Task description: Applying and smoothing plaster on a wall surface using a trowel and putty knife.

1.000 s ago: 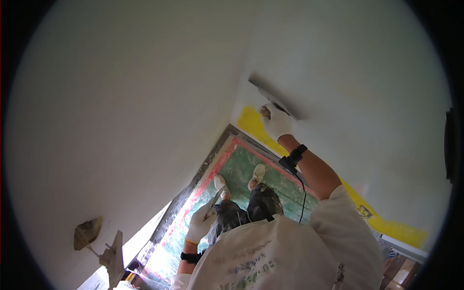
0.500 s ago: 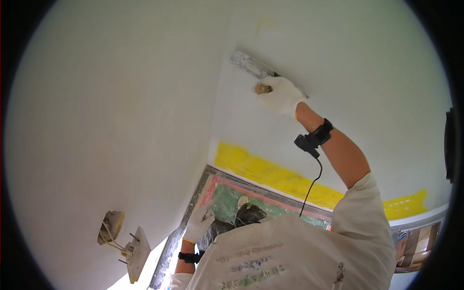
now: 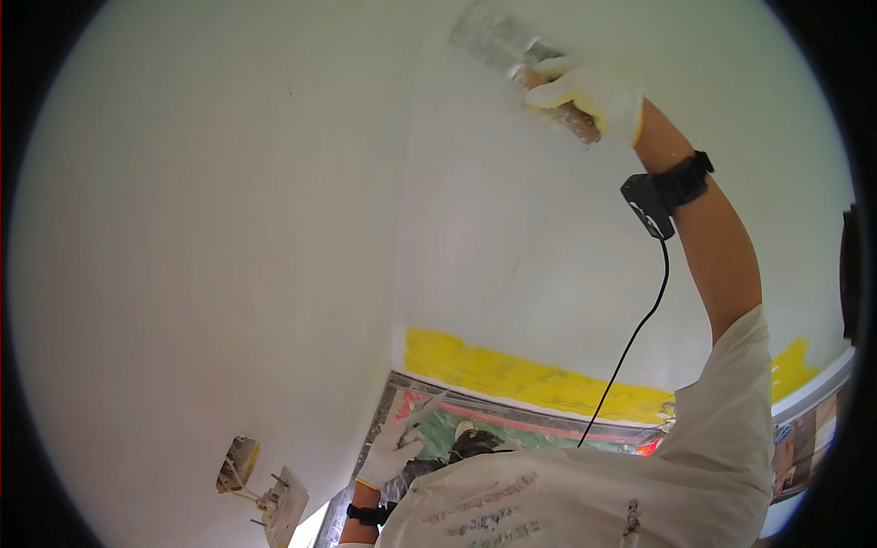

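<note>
High on the right-hand wall (image 3: pixel 548 256), in the head view, we see the trowel (image 3: pixel 502 47) near the corner (image 3: pixel 400 201).
We note the gloved right hand (image 3: pixel 598 96), fingers curled around the brown handle (image 3: pixel 580 123); the blade (image 3: pixel 486 35) is blurred, and we cannot tell whether it touches the wall. Lower, the gloved left hand (image 3: pixel 387 459) has its fingers closed around a flat grey tool (image 3: pixel 425 409), which appears below the yellow band (image 3: pixel 530 382).

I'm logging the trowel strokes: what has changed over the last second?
The right hand carried the trowel up the wall, away from the yellow band; nothing was grasped or released. The left hand stayed low, holding a flat tool; the wall plate still hangs by its wires.
</note>
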{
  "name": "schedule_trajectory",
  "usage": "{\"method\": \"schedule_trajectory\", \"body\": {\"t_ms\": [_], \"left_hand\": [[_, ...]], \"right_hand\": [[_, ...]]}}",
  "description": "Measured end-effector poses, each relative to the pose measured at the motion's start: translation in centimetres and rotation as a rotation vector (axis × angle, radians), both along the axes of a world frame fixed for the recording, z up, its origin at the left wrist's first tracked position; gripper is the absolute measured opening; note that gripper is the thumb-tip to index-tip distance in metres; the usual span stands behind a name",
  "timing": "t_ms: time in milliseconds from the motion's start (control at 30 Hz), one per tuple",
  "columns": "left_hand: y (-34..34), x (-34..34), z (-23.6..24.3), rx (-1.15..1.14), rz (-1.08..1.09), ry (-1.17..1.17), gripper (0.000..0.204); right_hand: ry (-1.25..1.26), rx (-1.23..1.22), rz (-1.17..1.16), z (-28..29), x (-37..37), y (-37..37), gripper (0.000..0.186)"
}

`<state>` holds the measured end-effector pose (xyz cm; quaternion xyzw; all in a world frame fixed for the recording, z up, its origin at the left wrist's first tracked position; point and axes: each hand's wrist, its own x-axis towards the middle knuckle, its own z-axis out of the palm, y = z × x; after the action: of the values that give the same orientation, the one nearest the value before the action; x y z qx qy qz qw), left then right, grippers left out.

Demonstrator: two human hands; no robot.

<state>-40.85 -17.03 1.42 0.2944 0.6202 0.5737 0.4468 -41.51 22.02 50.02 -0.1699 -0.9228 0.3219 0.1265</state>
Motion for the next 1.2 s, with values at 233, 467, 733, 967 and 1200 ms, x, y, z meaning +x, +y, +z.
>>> {"method": "schedule_trajectory", "body": {"t_ms": [233,467,733,967,1200], "left_hand": [[1.6,-2.0,8.5,0.318,-0.184,-0.307,0.041],[9.0,-3.9,9.6,0.144,-0.621,-0.328,0.027],[6.2,-3.2,4.8,0.183,-0.472,-0.5,0.022],[7.3,1.5,3.4,-0.086,-0.753,-0.501,0.024],[8.7,5.2,6.5,0.115,-0.711,-0.523,0.023]], "right_hand": [[0.65,-0.726,0.157,-11.3,9.5,-2.1,0.043],[0.92,-1.733,-0.039,-34.4,11.8,-5.4,0.046],[-0.469,-0.872,0.125,-41.2,27.7,-4.2,0.037],[0.787,-1.637,0.003,-44.4,30.1,-10.3,0.038],[-0.003,-1.348,0.376,-45.4,33.0,-4.9,0.034]]}}
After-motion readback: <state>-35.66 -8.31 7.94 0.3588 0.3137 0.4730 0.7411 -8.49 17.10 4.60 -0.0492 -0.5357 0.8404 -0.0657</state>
